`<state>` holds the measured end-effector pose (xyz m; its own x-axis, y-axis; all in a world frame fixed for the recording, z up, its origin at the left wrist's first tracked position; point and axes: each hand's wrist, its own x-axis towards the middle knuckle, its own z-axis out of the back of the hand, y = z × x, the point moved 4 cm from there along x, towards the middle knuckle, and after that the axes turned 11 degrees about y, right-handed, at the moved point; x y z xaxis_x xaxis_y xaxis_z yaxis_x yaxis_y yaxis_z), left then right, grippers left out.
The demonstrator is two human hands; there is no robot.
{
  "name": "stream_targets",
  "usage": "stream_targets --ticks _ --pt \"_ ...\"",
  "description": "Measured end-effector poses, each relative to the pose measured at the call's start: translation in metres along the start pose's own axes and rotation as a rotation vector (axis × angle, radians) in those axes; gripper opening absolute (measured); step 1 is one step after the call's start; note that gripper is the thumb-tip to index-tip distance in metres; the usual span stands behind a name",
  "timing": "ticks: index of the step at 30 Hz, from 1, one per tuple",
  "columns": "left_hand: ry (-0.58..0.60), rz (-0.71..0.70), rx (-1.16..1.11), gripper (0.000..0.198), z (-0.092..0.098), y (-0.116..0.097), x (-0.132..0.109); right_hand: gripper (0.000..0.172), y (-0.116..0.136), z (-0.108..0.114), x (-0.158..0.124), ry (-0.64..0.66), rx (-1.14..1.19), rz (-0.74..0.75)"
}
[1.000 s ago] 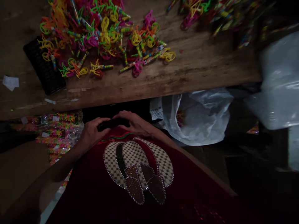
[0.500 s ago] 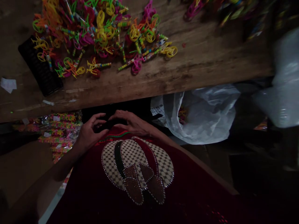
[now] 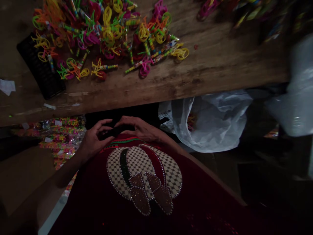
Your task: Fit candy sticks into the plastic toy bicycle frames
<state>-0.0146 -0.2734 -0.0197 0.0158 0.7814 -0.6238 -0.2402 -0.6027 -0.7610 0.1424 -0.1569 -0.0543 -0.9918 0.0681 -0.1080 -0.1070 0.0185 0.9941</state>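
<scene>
Wooden table [image 3: 207, 68] is bearing piled plastic toy bicycles [image 3: 107, 34] — left hand [image 3: 93, 138] and right hand [image 3: 139, 128] are resting half-curled by red shirt [image 3: 141, 163] — grip unclear

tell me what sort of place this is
Likely a small workshop or packing spot: a heap of bright plastic pieces lies on a worn wooden table, with shiny packs and an open bag lower down.
</scene>
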Motion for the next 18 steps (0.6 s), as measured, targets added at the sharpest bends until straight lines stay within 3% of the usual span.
stream_targets --ticks 10,18 --pt "0.007 0.005 0.038 0.062 0.0068 -0.0081 0.0009 0.032 -0.0002 -0.0008 0.0039 -0.001 -0.071 0.046" --pt "-0.006 -0.079 0.138 0.058 0.0 -0.0038 -0.0018 0.032 -0.0043 -0.0077 0.0078 -0.05 -0.197 -0.041"
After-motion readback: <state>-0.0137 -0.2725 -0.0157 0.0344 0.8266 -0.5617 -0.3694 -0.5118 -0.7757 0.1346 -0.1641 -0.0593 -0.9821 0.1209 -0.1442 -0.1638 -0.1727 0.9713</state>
